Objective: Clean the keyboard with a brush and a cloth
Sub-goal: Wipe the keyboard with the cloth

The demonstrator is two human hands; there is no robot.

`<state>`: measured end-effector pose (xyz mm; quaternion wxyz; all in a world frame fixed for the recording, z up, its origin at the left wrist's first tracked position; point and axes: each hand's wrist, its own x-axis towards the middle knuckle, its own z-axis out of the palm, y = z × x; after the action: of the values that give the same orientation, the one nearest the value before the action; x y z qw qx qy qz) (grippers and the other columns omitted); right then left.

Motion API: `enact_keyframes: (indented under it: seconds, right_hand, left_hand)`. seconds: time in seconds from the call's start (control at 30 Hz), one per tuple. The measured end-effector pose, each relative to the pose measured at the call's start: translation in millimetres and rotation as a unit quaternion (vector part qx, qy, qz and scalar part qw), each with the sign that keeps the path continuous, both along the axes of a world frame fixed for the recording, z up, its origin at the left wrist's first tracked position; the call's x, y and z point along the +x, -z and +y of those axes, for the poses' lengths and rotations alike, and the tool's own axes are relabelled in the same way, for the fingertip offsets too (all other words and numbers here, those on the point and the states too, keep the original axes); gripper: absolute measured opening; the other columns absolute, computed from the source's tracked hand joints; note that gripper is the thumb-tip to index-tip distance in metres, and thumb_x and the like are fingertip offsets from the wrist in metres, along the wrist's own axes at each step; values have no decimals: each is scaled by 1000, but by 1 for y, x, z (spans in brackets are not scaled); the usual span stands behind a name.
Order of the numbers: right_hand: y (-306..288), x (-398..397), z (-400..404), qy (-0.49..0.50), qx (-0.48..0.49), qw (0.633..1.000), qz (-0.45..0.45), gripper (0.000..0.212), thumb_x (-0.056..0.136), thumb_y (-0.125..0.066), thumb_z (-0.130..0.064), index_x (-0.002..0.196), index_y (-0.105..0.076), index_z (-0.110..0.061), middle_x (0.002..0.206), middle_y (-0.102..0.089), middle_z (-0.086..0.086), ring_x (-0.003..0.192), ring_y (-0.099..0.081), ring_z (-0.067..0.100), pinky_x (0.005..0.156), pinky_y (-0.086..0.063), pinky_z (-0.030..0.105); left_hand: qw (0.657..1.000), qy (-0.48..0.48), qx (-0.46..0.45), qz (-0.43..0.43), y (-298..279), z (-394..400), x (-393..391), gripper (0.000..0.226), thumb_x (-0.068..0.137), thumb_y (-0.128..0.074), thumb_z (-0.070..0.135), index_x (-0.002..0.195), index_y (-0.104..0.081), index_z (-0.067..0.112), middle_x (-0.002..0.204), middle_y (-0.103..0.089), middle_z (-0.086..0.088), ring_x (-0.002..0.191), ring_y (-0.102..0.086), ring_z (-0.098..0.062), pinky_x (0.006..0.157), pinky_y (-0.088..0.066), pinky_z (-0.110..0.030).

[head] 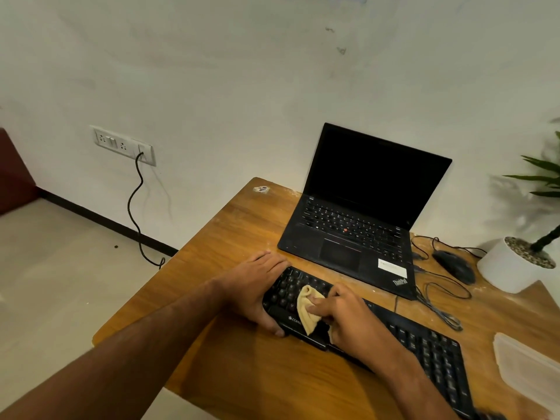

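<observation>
The black keyboard [424,341] lies slantwise on the tabletop [242,374], just in front of the laptop [357,219]. The left hand [257,286] clasps its left end, fingers curled round the edge; the right hand [348,313] pinches a soft, limp tan cloth [306,313] against the keys. The keyboard looks light, stiff and liable to slide, so bracing its end suits.

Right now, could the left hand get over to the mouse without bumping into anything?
Probably not easily. The left hand grips the keyboard's left end; the mouse lies far right, past the right hand holding the cloth and the laptop's corner.
</observation>
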<state>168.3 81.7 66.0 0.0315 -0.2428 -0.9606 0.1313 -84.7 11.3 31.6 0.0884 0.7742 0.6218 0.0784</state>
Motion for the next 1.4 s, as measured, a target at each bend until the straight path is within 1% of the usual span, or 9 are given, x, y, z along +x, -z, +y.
enact_keyframes:
  seconds: [0.13,0.33,0.6,0.7,0.83,1.0,1.17,1.27,1.4]
  right_hand:
    - [-8,-26,-3,-1,49,998,32,44,93,-66,-14,132,-62,-34,104,-48,-9,97,-41,8,78,-42,22]
    - [5,-47,-16,-28,47,998,16,41,93,-68,-25,132,-60,-34,110,-44,-7,100,-43,11,84,-49,26]
    - [-3,-11,9,36,36,999,-13,48,89,-69,-11,131,-64,-33,116,-54,-7,106,-47,11,90,-48,26]
    - [-9,-37,4,-1,43,999,15,49,89,-67,-9,130,-63,-36,111,-55,-8,102,-45,11,87,-48,29]
    - [-4,-52,-4,11,32,999,10,50,93,-64,-11,136,-57,-37,104,-41,-4,96,-44,14,79,-41,25]
    - [0,-28,-4,54,22,998,0,36,97,-64,-27,132,-59,-33,109,-42,-5,101,-45,12,89,-49,31]
    - [-21,-25,-5,40,54,997,-49,37,93,-63,-11,124,-68,-30,113,-54,0,103,-47,12,83,-42,24]
    - [-24,-50,-12,34,55,998,-19,36,91,-64,-10,117,-68,-34,104,-46,-2,96,-45,13,78,-40,24]
    - [-13,-60,-21,52,25,998,-17,46,89,-68,-11,128,-62,-35,110,-43,1,104,-46,18,89,-48,31]
  left_hand:
    - [1000,10,20,-9,-1,-1,1,125,65,-73,88,157,-27,18,157,-35,3,147,-28,-14,125,3,-28]
    - [1000,6,14,11,-1,-2,3,128,65,-69,90,159,-24,16,161,-33,1,151,-25,-16,128,4,-35]
    - [1000,-1,-9,6,-2,-1,3,128,63,-71,91,159,-23,19,159,-31,3,148,-27,-17,130,-11,-43]
    - [1000,8,6,-6,-3,-2,3,124,64,-73,88,157,-28,20,157,-35,4,146,-28,-14,130,-7,-35]
    - [1000,18,19,-7,-6,-2,3,120,65,-74,86,155,-33,17,156,-38,1,145,-31,-17,123,-2,-25]
    - [1000,13,4,-4,-5,-1,2,126,64,-73,88,157,-28,16,158,-36,0,146,-30,-18,127,-9,-33]
    - [1000,10,2,-8,-2,0,0,126,61,-70,92,155,-29,19,155,-37,2,144,-33,-17,128,-20,-42]
    - [999,23,20,-22,0,1,0,118,62,-69,92,151,-35,21,149,-42,4,139,-37,-15,127,-21,-40]
    - [999,26,24,-9,2,1,-1,118,63,-67,94,150,-37,20,149,-42,4,139,-37,-15,126,-23,-41]
